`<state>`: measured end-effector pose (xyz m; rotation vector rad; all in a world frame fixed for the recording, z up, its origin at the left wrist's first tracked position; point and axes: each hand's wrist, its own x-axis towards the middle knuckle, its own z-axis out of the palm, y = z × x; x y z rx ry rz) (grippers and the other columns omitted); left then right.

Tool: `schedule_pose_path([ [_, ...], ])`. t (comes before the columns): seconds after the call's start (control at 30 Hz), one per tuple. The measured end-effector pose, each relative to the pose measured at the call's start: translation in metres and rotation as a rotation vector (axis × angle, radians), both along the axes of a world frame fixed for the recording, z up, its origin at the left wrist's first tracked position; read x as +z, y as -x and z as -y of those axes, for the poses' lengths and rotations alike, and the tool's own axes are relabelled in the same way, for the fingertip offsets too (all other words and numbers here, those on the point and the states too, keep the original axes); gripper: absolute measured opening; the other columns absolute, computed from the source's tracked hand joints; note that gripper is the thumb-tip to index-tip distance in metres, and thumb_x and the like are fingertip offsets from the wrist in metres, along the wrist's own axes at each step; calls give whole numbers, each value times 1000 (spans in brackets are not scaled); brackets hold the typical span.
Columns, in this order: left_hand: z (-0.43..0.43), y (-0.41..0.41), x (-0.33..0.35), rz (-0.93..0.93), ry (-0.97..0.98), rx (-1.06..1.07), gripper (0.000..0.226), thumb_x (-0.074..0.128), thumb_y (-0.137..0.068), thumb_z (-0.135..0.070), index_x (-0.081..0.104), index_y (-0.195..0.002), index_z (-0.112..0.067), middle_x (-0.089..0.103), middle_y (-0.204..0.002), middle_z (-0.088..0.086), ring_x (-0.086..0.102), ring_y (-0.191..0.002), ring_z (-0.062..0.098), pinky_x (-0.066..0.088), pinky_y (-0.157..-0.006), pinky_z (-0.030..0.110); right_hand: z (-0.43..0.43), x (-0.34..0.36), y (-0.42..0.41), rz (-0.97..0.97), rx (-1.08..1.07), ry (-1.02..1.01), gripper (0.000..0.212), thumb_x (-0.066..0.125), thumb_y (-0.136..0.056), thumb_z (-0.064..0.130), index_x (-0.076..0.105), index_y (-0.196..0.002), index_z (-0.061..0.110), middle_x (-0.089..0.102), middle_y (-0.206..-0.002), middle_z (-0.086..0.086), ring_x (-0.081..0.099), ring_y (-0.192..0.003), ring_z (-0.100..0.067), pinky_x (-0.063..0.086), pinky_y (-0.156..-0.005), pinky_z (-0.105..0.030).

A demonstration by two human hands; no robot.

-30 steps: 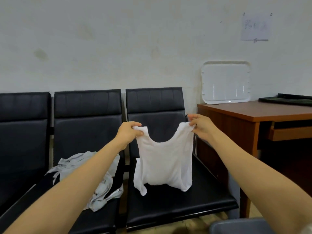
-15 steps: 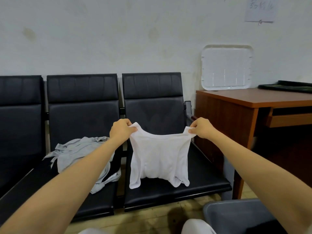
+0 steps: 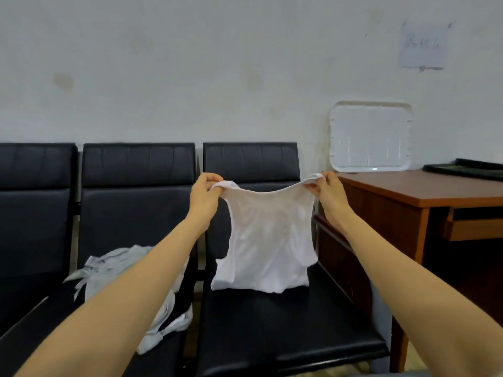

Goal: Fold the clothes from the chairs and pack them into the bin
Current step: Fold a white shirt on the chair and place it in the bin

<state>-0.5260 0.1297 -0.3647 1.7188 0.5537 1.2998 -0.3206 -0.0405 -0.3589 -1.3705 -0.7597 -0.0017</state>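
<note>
Both hands, left hand [image 3: 202, 195] and right hand [image 3: 328, 193], pinch the white top [image 3: 268, 240] unfolded; the grey garment [image 3: 117, 270] waits, nothing packed yet, I judge.

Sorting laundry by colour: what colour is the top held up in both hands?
The top is plain white; head view.

Three chairs [image 3: 35, 213] [image 3: 136, 213] [image 3: 253, 164], two hands [image 3: 202, 195] [image 3: 330, 193], one white top [image 3: 268, 248], one grey garment [image 3: 114, 268], one desk [image 3: 422, 189].

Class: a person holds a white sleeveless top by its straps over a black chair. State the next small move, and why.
Probably lay the white sleeveless top flat on the black chair seat: left hand and right hand pinch its straps, and it hangs spread and unfolded, hem by the seat.
</note>
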Motion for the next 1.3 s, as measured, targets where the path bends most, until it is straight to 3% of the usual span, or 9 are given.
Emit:
schedule_pose_path([
  [0.17, 25, 33, -18, 41, 85, -144, 14, 57, -93, -6, 64, -101, -14, 68, -100, 10, 66, -90, 20, 56, -66, 22, 31, -7, 23, 200, -11, 159, 17, 41, -102, 20, 57, -99, 16, 63, -86, -5, 60, -72, -16, 51, -65, -26],
  [0.37, 39, 55, -38, -57, 163, -262, 15, 61, -92, -13, 66, -106, -9, 69, -99, 8, 67, -89, 19, 55, -67, 25, 62, -23, 32, 177, 28, 274, 17, 46, -100, 19, 62, -99, 15, 57, -69, -2, 48, -54, -12, 37, -44, -15],
  [0.53, 22, 37, -82, -333, 211, -173, 6, 64, -89, -6, 64, -96, -6, 66, -92, 11, 66, -85, 23, 57, -68, 30, 51, -65, 19, 115, 121, 670, 15, 46, -101, 19, 60, -105, 14, 61, -99, -10, 62, -65, -18, 49, -55, -22],
  [0.87, -73, -60, -170, -510, 329, -101, 12, 57, -94, -15, 62, -92, -5, 62, -93, 9, 62, -83, 21, 54, -57, 30, -52, -154, -64, -114, 103, 725, 16, 44, -101, 15, 58, -107, 13, 60, -100, -14, 66, -69, -22, 53, -57, -28],
  [1.03, -156, -144, -173, -383, 361, 24, 12, 55, -96, -13, 57, -84, -10, 61, -99, 14, 60, -85, 25, 54, -59, 31, -147, -176, -133, -143, 5, 664, 13, 46, -97, 9, 58, -94, 15, 61, -113, -20, 65, -93, -32, 55, -87, -43],
  [1.1, -179, -172, -188, -380, 383, 84, 14, 53, -97, -18, 57, -109, -10, 57, -119, 13, 57, -96, 26, 55, -78, 36, -174, -200, -148, -107, -5, 716, 28, 47, -97, 12, 52, -124, 16, 49, -137, -14, 54, -115, -30, 47, -94, -36],
  [1.17, -187, -189, -217, -519, 400, 95, 53, 51, -98, -29, 31, -144, -10, 32, -149, 12, 48, -119, 30, 44, -98, 38, -188, -229, -147, -105, 45, 818, 58, 49, -97, 14, 25, -150, 15, 27, -154, -9, 37, -135, -29, 41, -101, -35],
  [1.23, -180, -188, -251, -691, 332, 111, 72, 55, -96, -32, 15, -150, -8, 7, -156, 13, 35, -132, 34, 36, -103, 39, -190, -258, -139, -2, 89, 978, 59, 51, -97, 13, 26, -149, 7, 29, -152, -13, 36, -136, -31, 38, -103, -36],
  [1.3, -167, -175, -284, -887, 188, 86, 67, 63, -91, -29, 28, -145, -9, 8, -154, 12, 29, -134, 33, 34, -104, 37, -183, -280, -130, 101, 110, 1093, 47, 52, -96, 14, 41, -140, 4, 43, -141, -16, 45, -127, -31, 40, -102, -37],
])
